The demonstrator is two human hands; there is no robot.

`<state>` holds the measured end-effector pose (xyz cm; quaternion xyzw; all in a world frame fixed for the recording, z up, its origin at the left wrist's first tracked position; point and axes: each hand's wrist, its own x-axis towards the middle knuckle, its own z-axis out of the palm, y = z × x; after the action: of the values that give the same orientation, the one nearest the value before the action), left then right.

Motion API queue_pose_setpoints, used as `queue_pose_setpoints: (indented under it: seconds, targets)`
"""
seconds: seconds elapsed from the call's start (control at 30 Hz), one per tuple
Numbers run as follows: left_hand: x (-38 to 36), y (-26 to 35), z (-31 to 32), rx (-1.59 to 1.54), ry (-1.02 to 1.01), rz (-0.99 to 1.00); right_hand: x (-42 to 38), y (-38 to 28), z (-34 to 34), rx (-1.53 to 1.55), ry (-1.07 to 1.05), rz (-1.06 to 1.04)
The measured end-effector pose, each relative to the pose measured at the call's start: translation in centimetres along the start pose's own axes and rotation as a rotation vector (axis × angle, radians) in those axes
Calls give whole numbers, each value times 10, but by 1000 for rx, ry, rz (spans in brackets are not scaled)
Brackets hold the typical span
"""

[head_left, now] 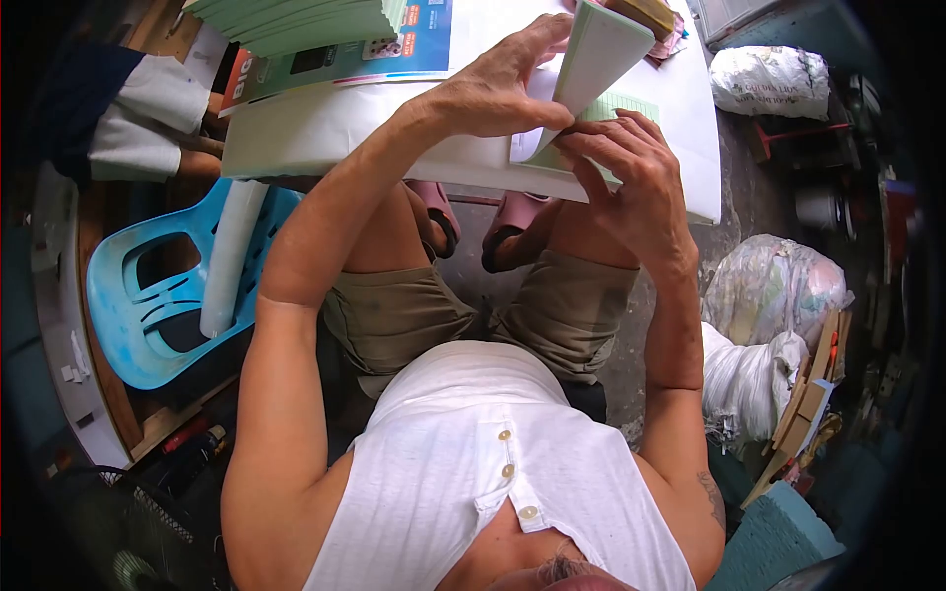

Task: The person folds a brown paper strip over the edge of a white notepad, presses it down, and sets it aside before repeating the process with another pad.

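At the right end of the white table (365, 128), my left hand (503, 84) holds up folded white sheets (603, 54), thumb pressed near their lower corner. My right hand (631, 163) rests with bent fingers on a green lined sheet (631, 103) and the lower edge of the papers, its thumb apart from the fingers. The two hands nearly meet at the paper's fold. A stack of green paper pads (296, 25) lies at the back left on a blue printed sheet (424, 49).
A brown object (645, 14) lies behind the papers. Left of me stand a blue plastic chair (128, 295) with a white roll (235, 256) and another person's legs (163, 118). Sacks (769, 84) and plastic bags (774, 291) are on the right.
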<state>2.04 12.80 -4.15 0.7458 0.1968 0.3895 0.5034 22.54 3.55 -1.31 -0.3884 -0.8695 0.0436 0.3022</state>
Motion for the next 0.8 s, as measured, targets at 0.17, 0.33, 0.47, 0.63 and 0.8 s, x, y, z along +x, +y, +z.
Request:
queue_pose_setpoints:
  seconds: [0.17,0.33,0.47,0.63,0.8]
  targets:
    - [0,0,1,167,35,40,-1,-23,-19,115,-12,21]
    - [-17,23,-2,630,81,-61,-32,-68,-21,688,-24,411]
    - [-39,29,-11,879,2,-23,-47,-61,1,915,-104,850]
    - [-78,56,3,866,181,-108,-34,-49,-4,933,-120,933]
    - [-108,71,27,955,262,-206,-20,-25,-17,703,-253,860]
